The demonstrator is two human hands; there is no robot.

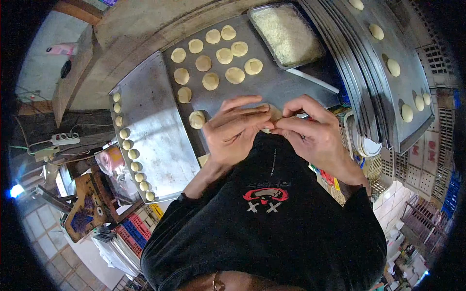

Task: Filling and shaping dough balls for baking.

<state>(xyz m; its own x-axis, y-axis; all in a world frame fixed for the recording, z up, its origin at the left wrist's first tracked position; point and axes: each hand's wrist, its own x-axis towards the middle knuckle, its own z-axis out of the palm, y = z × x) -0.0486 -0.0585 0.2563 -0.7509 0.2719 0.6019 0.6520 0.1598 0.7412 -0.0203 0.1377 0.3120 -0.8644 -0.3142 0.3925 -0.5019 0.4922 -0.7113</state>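
Note:
Close to my chest, a piece of pale dough (pixel 274 114) is held between my two hands. My left hand (pixel 235 130) curls round its left side, and the fingertips of my right hand (pixel 313 127) pinch its edge. The fingers hide most of the dough. Beyond them, several flattened dough rounds (pixel 210 81) lie on a dark metal work surface (pixel 286 89); some look dented in the middle. One more dough round (pixel 197 119) sits just left of my left hand. A metal tray (pixel 251 22) of white shredded filling (pixel 284 36) stands at the far edge.
A slim white rod (pixel 313 81) lies right of the rounds. On the left, a metal baking tray (pixel 150 111) carries a row of small dough balls (pixel 126 144). A tilted stack of trays (pixel 349 63) rises at right, dough balls (pixel 393 67) on top. A power strip (pixel 65 139) hangs far left.

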